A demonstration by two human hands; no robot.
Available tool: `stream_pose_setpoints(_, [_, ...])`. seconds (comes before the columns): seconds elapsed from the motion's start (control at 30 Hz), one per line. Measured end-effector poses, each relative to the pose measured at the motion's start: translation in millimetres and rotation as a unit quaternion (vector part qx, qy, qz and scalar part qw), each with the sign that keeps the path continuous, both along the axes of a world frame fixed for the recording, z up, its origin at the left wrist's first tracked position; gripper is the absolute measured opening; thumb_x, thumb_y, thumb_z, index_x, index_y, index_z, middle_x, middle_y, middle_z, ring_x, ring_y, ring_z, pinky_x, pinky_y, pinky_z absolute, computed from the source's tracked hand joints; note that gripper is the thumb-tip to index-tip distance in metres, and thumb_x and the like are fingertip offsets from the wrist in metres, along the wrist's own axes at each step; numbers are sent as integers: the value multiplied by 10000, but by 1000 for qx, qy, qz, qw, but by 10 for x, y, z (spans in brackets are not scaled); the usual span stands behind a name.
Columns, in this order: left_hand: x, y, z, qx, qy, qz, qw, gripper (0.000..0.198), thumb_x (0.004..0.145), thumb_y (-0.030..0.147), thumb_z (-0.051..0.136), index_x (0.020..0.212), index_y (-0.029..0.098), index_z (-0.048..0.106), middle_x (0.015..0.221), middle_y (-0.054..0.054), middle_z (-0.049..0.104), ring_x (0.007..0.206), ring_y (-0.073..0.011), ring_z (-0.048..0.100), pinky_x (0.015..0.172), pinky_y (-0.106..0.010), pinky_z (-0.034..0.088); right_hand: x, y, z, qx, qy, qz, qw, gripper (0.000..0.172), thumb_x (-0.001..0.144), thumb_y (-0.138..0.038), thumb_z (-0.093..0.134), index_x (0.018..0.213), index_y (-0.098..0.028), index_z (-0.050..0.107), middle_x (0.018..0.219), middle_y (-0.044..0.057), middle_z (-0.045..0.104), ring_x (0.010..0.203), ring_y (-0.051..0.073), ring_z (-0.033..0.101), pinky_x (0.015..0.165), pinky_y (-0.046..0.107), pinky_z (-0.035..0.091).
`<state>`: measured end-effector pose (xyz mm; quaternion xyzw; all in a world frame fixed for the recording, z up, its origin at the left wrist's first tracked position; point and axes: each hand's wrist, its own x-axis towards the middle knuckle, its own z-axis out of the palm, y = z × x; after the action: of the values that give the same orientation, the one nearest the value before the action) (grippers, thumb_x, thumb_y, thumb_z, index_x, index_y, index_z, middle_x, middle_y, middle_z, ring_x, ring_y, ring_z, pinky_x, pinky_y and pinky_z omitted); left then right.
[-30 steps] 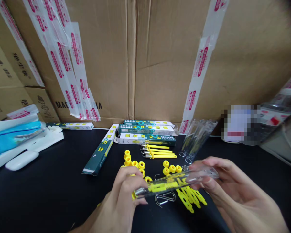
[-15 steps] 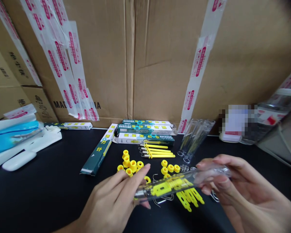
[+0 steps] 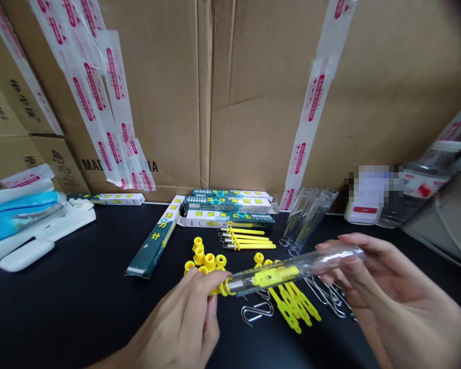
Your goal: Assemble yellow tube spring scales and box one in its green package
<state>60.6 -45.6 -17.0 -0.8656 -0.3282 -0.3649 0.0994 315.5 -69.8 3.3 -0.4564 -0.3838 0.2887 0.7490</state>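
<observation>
A clear plastic tube (image 3: 318, 262) is held slantwise in front of me, with a yellow plunger piece (image 3: 269, 277) and a metal part inside it. My right hand (image 3: 395, 302) grips the tube's right end between thumb and fingers. At the left end, my left hand (image 3: 176, 318) pinches a yellow end piece (image 3: 225, 288), which sits against the tube's mouth. Below the tube lie metal S-hooks (image 3: 258, 310), flat yellow strips (image 3: 292, 307) and long wire hooks (image 3: 330, 297). Yellow caps (image 3: 209, 261) stand just beyond my left fingers, some partly hidden.
Several yellow rods with springs (image 3: 253, 241) lie behind the caps. Printed boxes (image 3: 230, 205) are stacked at the back, one long box (image 3: 155, 238) set askew. More clear tubes (image 3: 307, 215) lean together by a phone (image 3: 363, 210). A large carton (image 3: 253, 102) walls off the back.
My left fingers have drawn back from alongside the tube to its left end, where the yellow end piece now shows. The tube has risen slightly and moved right, uncovering the S-hooks.
</observation>
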Motion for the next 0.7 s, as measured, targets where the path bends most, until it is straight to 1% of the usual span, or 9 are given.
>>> stream_pose_setpoints(0.03, [-12,3,-9,-10,11,3,1000,284,1087,157,354,1325,179,507,1136,-65,793,1060,-183,773,965,-239,602,7,10,4,-2,2,-2,1000,252,723,-323,934,932,-267,804,870,35,813,630,166,756,618,164,654])
stream_pose_setpoints(0.1, [-31,21,-14,-31,3,-16,999,310,1092,146,355,1358,162,512,1169,-80,788,1055,-178,771,928,-217,612,21,29,9,-6,3,-7,1000,262,720,-325,938,938,-267,805,867,29,816,628,151,752,630,140,646])
stream_pose_setpoints(0.2, [-39,61,22,-28,-20,-58,998,295,1084,114,352,1250,169,590,985,-50,812,824,-183,788,737,-250,645,33,40,9,-3,1,-11,1000,268,721,-324,938,946,-263,806,871,24,819,645,139,748,647,113,634])
stream_pose_setpoints(0.27, [-35,84,65,-9,-17,-60,998,297,1086,115,350,1186,191,620,873,-13,805,692,-184,765,631,-281,623,37,37,8,1,2,-7,1000,256,735,-321,931,951,-262,805,882,22,819,655,138,747,655,110,632])
stream_pose_setpoints(0.43, [-20,116,129,-22,6,-48,999,384,1130,221,290,1202,253,666,680,33,703,526,-143,693,503,-228,564,45,32,27,11,4,-6,1000,227,779,-322,905,974,-263,804,884,18,815,615,123,725,644,109,625])
stream_pose_setpoints(0.5, [-15,118,119,-41,-5,-60,997,400,1141,261,268,1228,269,658,694,34,698,546,-125,704,530,-195,574,53,38,30,11,0,-11,1000,239,777,-330,906,985,-266,805,885,17,816,607,117,717,637,109,623])
stream_pose_setpoints(0.57, [-12,113,90,-63,-16,-68,996,362,1143,291,287,1242,279,635,785,27,743,655,-121,751,632,-181,605,66,46,23,14,-11,-25,1000,264,758,-359,915,981,-266,807,872,16,816,600,119,715,617,118,628])
stream_pose_setpoints(0.67, [-14,96,32,-99,-52,-38,993,231,1124,333,390,1258,274,569,1016,11,784,880,-132,780,832,-185,610,85,63,3,23,-22,-41,999,292,742,-392,917,976,-263,799,852,11,813,598,122,721,602,125,632])
stream_pose_setpoints(0.7, [-15,90,16,-114,-65,-29,991,185,1108,317,434,1242,271,554,1043,14,774,906,-130,775,864,-176,600,90,68,-2,26,-22,-43,998,288,747,-389,914,975,-261,794,849,9,812,602,120,724,611,124,633])
